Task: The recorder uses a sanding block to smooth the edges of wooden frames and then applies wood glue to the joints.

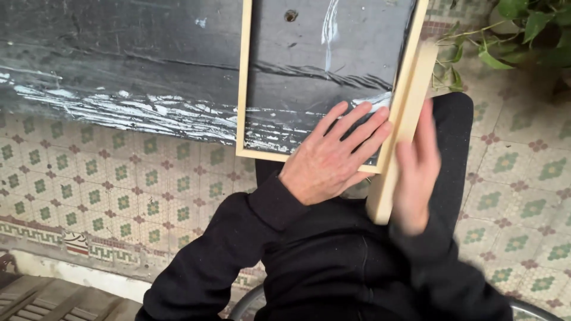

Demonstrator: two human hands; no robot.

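Flat, left hand (333, 154) splayed on wooden frame (242, 89); right hand (416, 172) blurred, seemingly grasping loose slat (404, 125).

Pale wooden frame (242, 89), rectangular and open in the middle, is lying flat under the left hand (331, 160), its near corner beneath the fingers. Loose wooden slat (397, 134), same pale colour, is lying along the frame's right edge, touching the blurred right hand (416, 172).
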